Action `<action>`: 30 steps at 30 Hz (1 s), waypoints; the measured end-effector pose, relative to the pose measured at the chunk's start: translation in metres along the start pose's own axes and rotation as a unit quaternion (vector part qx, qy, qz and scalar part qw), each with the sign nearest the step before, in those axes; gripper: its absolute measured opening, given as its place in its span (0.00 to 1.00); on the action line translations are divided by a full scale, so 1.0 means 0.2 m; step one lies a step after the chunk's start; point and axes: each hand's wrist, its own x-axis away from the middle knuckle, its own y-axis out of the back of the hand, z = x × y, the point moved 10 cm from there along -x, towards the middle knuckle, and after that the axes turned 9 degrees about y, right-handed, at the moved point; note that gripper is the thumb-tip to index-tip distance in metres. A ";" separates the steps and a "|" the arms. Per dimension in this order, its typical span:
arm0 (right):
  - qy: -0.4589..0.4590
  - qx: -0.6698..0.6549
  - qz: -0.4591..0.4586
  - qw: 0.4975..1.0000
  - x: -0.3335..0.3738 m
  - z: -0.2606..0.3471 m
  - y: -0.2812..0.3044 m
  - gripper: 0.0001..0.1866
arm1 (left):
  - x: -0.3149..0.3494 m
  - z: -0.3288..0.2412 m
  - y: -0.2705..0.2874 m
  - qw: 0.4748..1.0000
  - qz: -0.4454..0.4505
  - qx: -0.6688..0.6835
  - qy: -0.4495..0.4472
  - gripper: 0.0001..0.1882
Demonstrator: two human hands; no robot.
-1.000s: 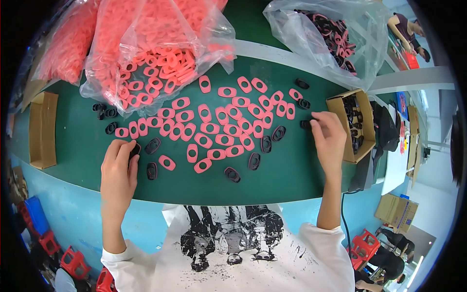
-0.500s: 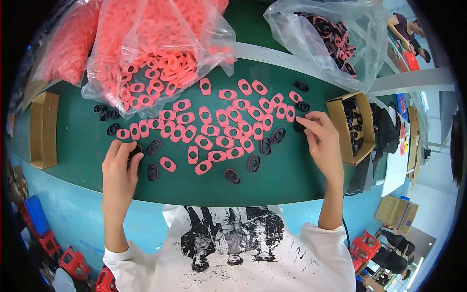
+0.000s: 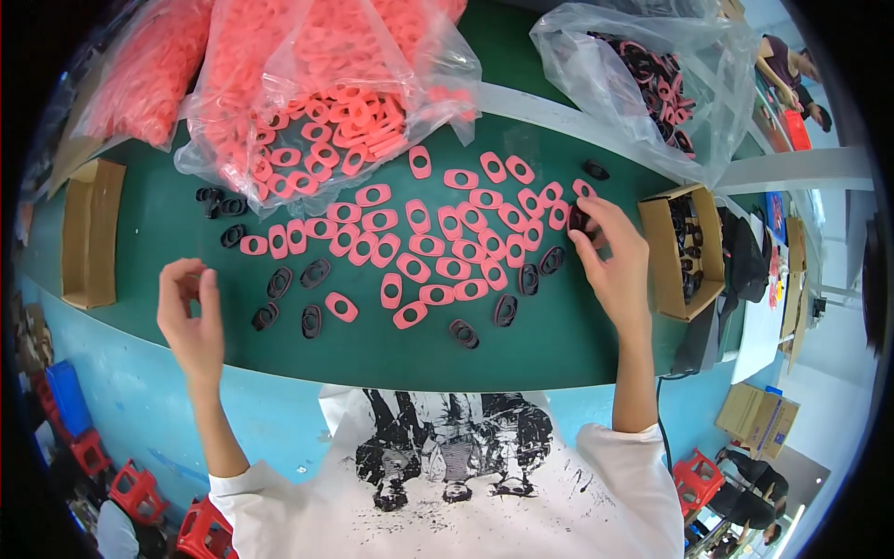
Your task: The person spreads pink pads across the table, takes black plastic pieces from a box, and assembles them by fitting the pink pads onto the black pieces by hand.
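Over the left end of the green table, my left hand (image 3: 189, 321) is open, its thumb and curled fingers apart with nothing between them. Nearest to it lies a black oval ring part (image 3: 265, 317), beside another black part (image 3: 279, 282). My right hand (image 3: 615, 265) pinches a black ring part (image 3: 578, 218), partly covered by the fingers, at the right edge of the spread of pink rings. Those flat pink oval rings (image 3: 426, 246) lie loosely across the middle of the table. Several more black parts (image 3: 506, 310) rest along the near side of them.
A clear bag of pink rings (image 3: 317, 74) stands at the back left, and a bag of black and pink parts (image 3: 652, 88) at the back right. One cardboard box (image 3: 90, 238) is at the left; another (image 3: 663, 270) holding black parts is at the right.
My left hand has let go of a black part, now on the table, and drawn back to the left. My right hand has closed on a black part. The view has shifted slightly.
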 end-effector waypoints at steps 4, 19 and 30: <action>0.023 -0.011 0.034 0.999 -0.02 0.00 -0.04 0.18 | -0.05 0.09 0.13 0.997 -0.028 -0.065 -0.008 0.12; 0.044 0.026 0.046 0.998 0.01 -0.03 -0.04 0.18 | -0.15 -0.13 -0.10 0.980 0.082 -0.124 -0.130 0.17; 0.055 0.016 0.042 0.997 0.02 -0.02 -0.04 0.14 | -0.17 -0.18 -0.14 0.975 0.129 -0.081 -0.161 0.13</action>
